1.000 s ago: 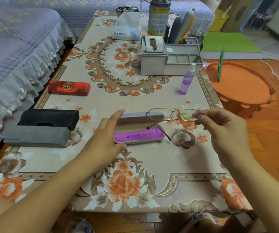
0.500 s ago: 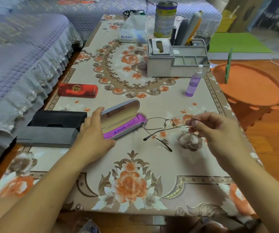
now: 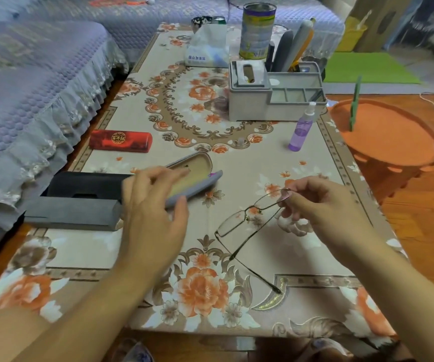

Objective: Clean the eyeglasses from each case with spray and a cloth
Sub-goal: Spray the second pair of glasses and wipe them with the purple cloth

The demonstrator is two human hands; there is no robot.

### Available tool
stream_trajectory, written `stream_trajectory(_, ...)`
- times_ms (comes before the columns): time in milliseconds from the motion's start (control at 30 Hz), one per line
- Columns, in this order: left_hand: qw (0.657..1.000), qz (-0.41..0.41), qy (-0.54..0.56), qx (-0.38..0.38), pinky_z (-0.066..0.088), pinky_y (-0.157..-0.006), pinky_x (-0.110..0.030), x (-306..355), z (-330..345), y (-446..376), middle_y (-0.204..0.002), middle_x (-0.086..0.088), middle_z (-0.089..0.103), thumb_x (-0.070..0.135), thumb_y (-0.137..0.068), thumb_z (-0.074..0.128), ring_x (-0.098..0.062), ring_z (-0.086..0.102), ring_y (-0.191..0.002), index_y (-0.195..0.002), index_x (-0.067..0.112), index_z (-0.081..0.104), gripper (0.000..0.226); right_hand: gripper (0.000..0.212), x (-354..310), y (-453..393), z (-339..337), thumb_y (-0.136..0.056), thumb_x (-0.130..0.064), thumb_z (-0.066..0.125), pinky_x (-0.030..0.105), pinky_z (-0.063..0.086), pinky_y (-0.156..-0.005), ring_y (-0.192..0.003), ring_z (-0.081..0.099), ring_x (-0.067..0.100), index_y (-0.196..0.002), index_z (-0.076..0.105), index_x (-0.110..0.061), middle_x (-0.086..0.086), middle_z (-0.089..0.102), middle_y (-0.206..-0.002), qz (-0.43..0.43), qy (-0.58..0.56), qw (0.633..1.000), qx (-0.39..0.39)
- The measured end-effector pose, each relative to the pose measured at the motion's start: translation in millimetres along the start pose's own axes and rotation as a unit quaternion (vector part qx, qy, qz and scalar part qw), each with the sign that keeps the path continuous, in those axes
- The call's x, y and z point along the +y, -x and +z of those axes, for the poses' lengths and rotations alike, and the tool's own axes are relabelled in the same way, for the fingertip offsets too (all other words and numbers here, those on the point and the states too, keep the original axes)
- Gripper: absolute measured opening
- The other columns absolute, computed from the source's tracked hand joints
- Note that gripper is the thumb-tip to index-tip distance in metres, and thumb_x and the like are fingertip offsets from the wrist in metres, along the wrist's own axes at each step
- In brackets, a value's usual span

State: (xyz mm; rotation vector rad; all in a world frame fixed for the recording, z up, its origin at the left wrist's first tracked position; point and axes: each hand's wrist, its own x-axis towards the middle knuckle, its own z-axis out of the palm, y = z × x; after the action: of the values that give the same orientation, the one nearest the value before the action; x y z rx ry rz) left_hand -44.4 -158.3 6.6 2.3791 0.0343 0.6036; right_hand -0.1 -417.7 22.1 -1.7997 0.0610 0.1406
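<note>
Hands: right (image 3: pixel 323 205) pinches eyeglasses (image 3: pixel 247 220); left (image 3: pixel 153 218) blurred.

The thin wire glasses (image 3: pixel 247 218) are open, pinched at one lens by the right hand's fingers (image 3: pixel 293 201). The gray case (image 3: pixel 197 178) lies open, under the left hand's fingers (image 3: pixel 158 176). The purple spray bottle (image 3: pixel 302 129) stands upright, well past the fingers.

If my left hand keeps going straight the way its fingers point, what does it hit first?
Most likely the open grey glasses case: the left hand points up and away, its fingertips already over the case's near edge. Whether they touch it is unclear; depth is hard to judge.
</note>
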Motion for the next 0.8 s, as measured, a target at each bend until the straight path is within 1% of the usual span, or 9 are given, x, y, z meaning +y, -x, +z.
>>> stream_trajectory(33,0.999,-0.004,0.041,-0.012,0.037,-0.094,-0.013,11,2,7,-0.116,0.009,0.057,0.013,-0.093,0.064,-0.003,0.047,-0.111,-0.126,0.027,0.066,0.035,0.009,-1,1,1,-0.095,-0.004,0.065,0.02,0.044,-0.047,-0.055,0.059,0.011,-0.089,0.07,-0.004,0.005,0.071,-0.068,-0.004,-0.006,1.0,0.0)
stream_trajectory(133,0.959,-0.166,0.205,-0.102,0.044,-0.075,-0.005,31,7,20,-0.1,0.013,0.065,0.023,-0.099,0.061,0.003,0.059,-0.092,-0.113,0.034,0.068,0.019,0.009,-3,2,2,-0.097,-0.004,0.062,0.018,0.046,-0.052,-0.056,0.061,0.009,-0.092,0.069,-0.002,0.005,0.072,-0.072,-0.01,-0.023,1.0,-0.007)
stream_trajectory(200,0.931,-0.233,0.245,-0.137,0.047,-0.073,-0.007,32,11,25,-0.101,0.01,0.068,0.029,-0.099,0.06,0.004,0.062,-0.09,-0.112,0.036,0.067,0.016,0.01,-5,1,0,-0.098,-0.006,0.062,0.023,0.047,-0.056,-0.057,0.06,0.012,-0.091,0.068,-0.004,0.005,0.071,-0.072,-0.013,-0.025,1.0,-0.013)
stream_trajectory(267,0.899,-0.302,0.281,-0.149,0.051,-0.074,-0.017,30,13,27,-0.103,0.004,0.071,0.028,-0.1,0.059,-0.002,0.065,-0.086,-0.112,0.036,0.067,0.016,0.011,-9,0,-4,-0.098,-0.007,0.062,0.027,0.046,-0.059,-0.057,0.059,0.013,-0.09,0.069,-0.005,0.005,0.068,-0.069,-0.028,-0.014,0.999,-0.013)
stream_trajectory(400,0.757,-0.471,0.406,-0.201,0.049,-0.078,-0.038,31,18,33,-0.102,-0.017,0.076,0.004,-0.095,0.061,-0.024,0.069,-0.087,-0.116,0.015,0.065,0.024,0.013,-16,-3,-14,-0.098,-0.008,0.063,0.029,0.047,-0.06,-0.057,0.06,0.016,-0.087,0.07,-0.006,0.008,0.065,-0.068,-0.047,0.008,0.999,-0.018)
stream_trajectory(500,0.687,-0.491,0.461,-0.272,0.048,-0.076,-0.037,36,24,38,-0.109,-0.017,0.076,0.0,-0.093,0.057,-0.028,0.071,-0.088,-0.123,0.003,0.062,0.03,0.011,-17,-5,-16,-0.097,-0.005,0.063,0.028,0.048,-0.057,-0.057,0.062,0.019,-0.088,0.069,-0.001,0.011,0.066,-0.069,-0.04,-0.018,0.999,-0.01)
stream_trajectory(600,0.677,-0.459,0.501,-0.283,0.048,-0.074,-0.034,43,28,39,-0.114,-0.014,0.075,0.007,-0.09,0.064,-0.025,0.07,-0.085,-0.124,0.003,0.062,0.035,0.011,-18,-4,-17,-0.097,-0.004,0.063,0.026,0.051,-0.056,-0.058,0.064,0.02,-0.088,0.067,0.0,0.006,0.066,-0.066,-0.025,-0.053,0.998,-0.008)
stream_trajectory(700,0.676,-0.428,0.531,-0.28,0.048,-0.074,-0.033,48,28,38,-0.111,-0.017,0.075,0.017,-0.082,0.066,-0.022,0.069,-0.078,-0.116,0.0,0.066,0.038,0.01,-16,-4,-21,-0.096,-0.004,0.063,0.027,0.053,-0.056,-0.06,0.065,0.021,-0.088,0.067,-0.002,0.007,0.067,-0.067,-0.02,-0.069,0.997,-0.01)
stream_trajectory(800,0.716,-0.396,0.516,-0.255,0.046,-0.068,-0.034,51,20,33,-0.095,-0.016,0.074,0.022,-0.08,0.065,-0.018,0.066,-0.068,-0.101,0.002,0.071,0.03,0.006,-15,-7,-33,-0.095,-0.004,0.065,0.031,0.053,-0.062,-0.064,0.066,0.023,-0.091,0.068,-0.001,0.009,0.069,-0.071,-0.045,-0.045,0.997,-0.043)
